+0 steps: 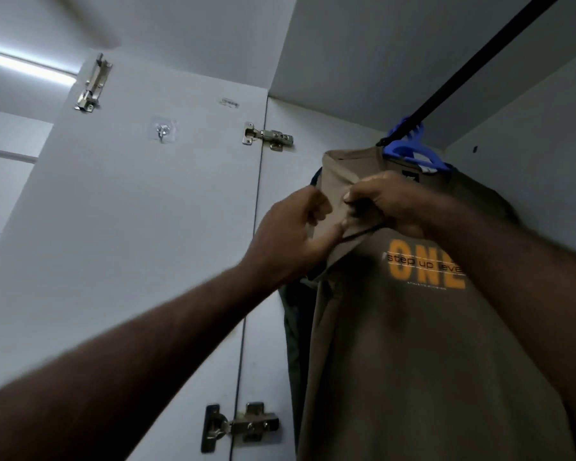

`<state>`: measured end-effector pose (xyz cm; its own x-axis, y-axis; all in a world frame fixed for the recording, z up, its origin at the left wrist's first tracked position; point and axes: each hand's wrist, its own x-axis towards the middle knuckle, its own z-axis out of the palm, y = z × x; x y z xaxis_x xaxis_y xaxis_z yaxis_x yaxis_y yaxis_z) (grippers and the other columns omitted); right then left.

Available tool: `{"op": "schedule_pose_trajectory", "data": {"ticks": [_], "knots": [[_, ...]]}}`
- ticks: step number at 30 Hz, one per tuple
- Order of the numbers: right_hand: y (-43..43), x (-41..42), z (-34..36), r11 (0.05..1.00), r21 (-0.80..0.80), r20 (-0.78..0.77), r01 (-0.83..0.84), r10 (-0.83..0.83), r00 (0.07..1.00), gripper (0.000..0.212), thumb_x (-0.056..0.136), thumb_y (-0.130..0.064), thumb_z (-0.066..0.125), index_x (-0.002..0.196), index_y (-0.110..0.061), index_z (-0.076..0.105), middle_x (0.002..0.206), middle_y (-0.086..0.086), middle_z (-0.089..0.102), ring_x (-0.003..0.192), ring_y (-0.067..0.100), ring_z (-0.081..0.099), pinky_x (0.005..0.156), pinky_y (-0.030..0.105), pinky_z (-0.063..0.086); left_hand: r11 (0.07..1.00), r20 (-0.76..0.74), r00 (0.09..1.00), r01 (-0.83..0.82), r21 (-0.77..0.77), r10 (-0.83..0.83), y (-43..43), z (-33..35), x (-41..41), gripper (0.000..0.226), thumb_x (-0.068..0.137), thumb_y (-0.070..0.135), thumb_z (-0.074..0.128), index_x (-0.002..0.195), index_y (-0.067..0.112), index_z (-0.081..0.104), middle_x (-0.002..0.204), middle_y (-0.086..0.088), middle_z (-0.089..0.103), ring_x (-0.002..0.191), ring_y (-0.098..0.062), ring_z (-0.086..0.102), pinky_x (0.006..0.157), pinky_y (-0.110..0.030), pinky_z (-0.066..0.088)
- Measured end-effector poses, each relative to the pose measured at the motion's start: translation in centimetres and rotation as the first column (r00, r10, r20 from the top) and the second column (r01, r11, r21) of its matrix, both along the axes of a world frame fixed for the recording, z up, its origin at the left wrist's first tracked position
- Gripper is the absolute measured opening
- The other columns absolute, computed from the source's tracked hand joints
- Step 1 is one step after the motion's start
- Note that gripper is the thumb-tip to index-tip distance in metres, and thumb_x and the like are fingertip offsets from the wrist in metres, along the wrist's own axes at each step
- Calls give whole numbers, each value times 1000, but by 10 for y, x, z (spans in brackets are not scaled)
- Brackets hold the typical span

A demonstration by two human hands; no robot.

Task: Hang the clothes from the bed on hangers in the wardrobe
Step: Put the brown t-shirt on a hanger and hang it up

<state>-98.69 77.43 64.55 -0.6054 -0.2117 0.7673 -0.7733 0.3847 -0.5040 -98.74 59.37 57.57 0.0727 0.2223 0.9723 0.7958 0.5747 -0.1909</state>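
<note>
Inside the wardrobe, under the black rail [473, 71], we note the brown shirt [413, 344] with orange print hanging on a blue hanger [409, 151] that sits on the rail, and a darker garment [295, 327] just behind it on the door side. Both hands grip the shirt's near shoulder: our left hand [293, 227] curls its fingers round a fold of fabric from below, our right hand [389, 204] pinches the same fold from above, and the two nearly touch. The open door [130, 211] carries an upper hinge [268, 138], a lower hinge [243, 425], a small hook [163, 130] and a bolt [92, 83].
</note>
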Motion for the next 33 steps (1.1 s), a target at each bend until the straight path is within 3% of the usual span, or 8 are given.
{"op": "schedule_pose_trajectory", "data": {"ticks": [3,6,10,15,17,23,29,33], "knots": [[19,8,2,990,44,-16,132,-132,991,27,90,-14,61,108,6,61,97,17,58,87,28,54,79,41,46,987,128,979,-158,-9,158,4,-38,-23,65,74,65,70,120,23,50,108,11,53,93,-4,52,69,-15,41],[32,15,4,977,74,-36,202,-200,979,22,92,-14,61,108,1,65,98,18,63,85,24,60,75,36,50,945,188,929,-326,12,318,27,-64,-41,78,71,72,66,128,23,42,118,7,49,101,-9,50,77,-22,47],[40,26,8,974,81,-69,211,-206,976,12,94,-14,61,102,-8,68,98,14,68,83,21,64,71,32,54,901,213,894,-422,103,394,51,-58,-53,57,81,56,63,122,22,43,113,5,45,97,-11,47,77,-28,49],[56,36,6,966,43,-137,254,-246,959,7,96,-16,59,97,-16,66,96,9,67,87,20,64,78,31,54,916,115,927,-372,152,358,41,-64,-68,11,87,26,59,87,17,52,84,3,54,69,-15,50,52,-25,35],[65,35,3,957,52,-143,285,-276,951,11,96,-18,59,100,-12,67,96,12,68,86,22,66,75,32,56,938,149,952,-293,185,268,32,-72,-72,12,88,23,60,82,17,52,77,3,56,64,-16,52,53,-31,40],[79,29,-6,952,-37,-160,303,-305,939,7,93,-19,64,92,-13,65,84,9,66,70,17,65,54,23,56,958,161,984,-114,264,73,25,-84,-71,15,86,23,63,77,22,50,68,8,55,61,-9,52,53,-26,39],[91,14,-16,965,-96,-93,245,-254,963,9,94,-17,63,95,-8,65,83,9,65,61,15,66,51,25,57,958,307,940,-212,193,146,54,-73,-61,40,81,65,56,81,25,52,71,9,58,62,-8,55,52,-27,44],[98,2,-20,954,-114,-81,277,-287,955,9,95,-18,61,95,-10,66,87,10,66,70,21,67,57,29,58,942,330,912,-302,142,243,59,-63,-62,18,87,35,55,77,20,50,73,1,58,70,-23,59,57,-32,46]]}}
